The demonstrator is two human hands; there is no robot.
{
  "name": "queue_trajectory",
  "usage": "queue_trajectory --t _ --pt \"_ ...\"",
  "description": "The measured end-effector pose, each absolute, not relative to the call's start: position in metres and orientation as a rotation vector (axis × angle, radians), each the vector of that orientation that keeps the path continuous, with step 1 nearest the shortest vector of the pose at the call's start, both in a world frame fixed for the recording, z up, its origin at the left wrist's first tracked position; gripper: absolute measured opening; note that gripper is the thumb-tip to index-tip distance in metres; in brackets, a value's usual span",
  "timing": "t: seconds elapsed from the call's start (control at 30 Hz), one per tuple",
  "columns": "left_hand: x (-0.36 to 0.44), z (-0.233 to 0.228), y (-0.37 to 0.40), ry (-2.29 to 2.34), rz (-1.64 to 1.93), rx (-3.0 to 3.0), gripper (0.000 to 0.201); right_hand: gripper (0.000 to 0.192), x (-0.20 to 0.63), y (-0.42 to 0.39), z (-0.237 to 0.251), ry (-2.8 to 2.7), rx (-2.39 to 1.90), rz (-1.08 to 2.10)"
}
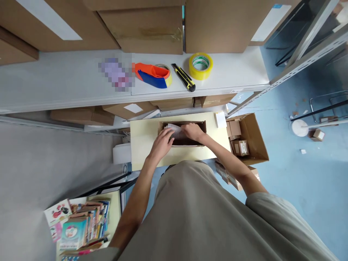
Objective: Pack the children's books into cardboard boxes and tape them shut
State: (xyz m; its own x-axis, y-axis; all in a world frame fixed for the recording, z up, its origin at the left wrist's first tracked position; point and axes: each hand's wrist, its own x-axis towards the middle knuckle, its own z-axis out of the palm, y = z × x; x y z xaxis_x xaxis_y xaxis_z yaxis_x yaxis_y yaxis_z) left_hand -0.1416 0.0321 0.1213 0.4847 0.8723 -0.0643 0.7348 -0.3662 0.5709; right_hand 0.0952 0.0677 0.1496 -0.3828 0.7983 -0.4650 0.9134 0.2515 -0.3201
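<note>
My left hand (pixel 162 142) and right hand (pixel 192 131) are both inside the open brown box (pixel 199 125) on the pale table (pixel 141 145), fingers curled onto a clear wrapped packet (pixel 175 131) lying in it. The packet is in; the box is unsealed. The tape dispenser (pixel 152 75), utility knife (pixel 183 77) and yellow tape roll (pixel 200 65) lie unused on the shelf (pixel 67 83). No writing is legible.
</note>
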Motion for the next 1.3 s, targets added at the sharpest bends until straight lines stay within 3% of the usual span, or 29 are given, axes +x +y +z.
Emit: queue_trajectory --t 0.27,0.5,0.6,0.77,0.9,1.07,1.2,1.3 --pt "-0.140 0.100 0.018 1.381 0.186 2.088 0.045 0.039 0.081 0.070 0.106 2.158 1.495 -0.922" --pt "-0.142 0.104 0.003 1.452 0.254 2.167 0.045 0.048 0.076 0.071 0.107 2.104 1.562 -0.865" --pt "-0.145 0.108 -0.007 1.593 0.316 2.175 0.058 0.048 0.088 0.061 0.118 2.101 1.642 -0.787" --pt "-0.151 0.103 -0.024 1.735 0.378 2.077 0.100 0.046 0.137 0.034 0.137 2.299 2.002 -0.568" --pt "-0.156 0.093 -0.033 1.637 0.393 2.080 0.093 0.044 0.173 0.022 0.134 2.314 2.342 -0.426" --pt "-0.159 0.081 -0.033 1.422 0.240 2.064 0.078 0.060 0.178 0.016 0.112 2.192 2.585 -0.909" --pt "-0.163 0.076 -0.023 1.276 0.090 2.046 0.097 0.073 0.177 0.008 0.097 2.028 2.736 -1.260" --pt "-0.165 0.075 -0.017 1.214 0.025 2.057 0.102 0.070 0.188 0.003 0.093 2.030 2.703 -1.508"
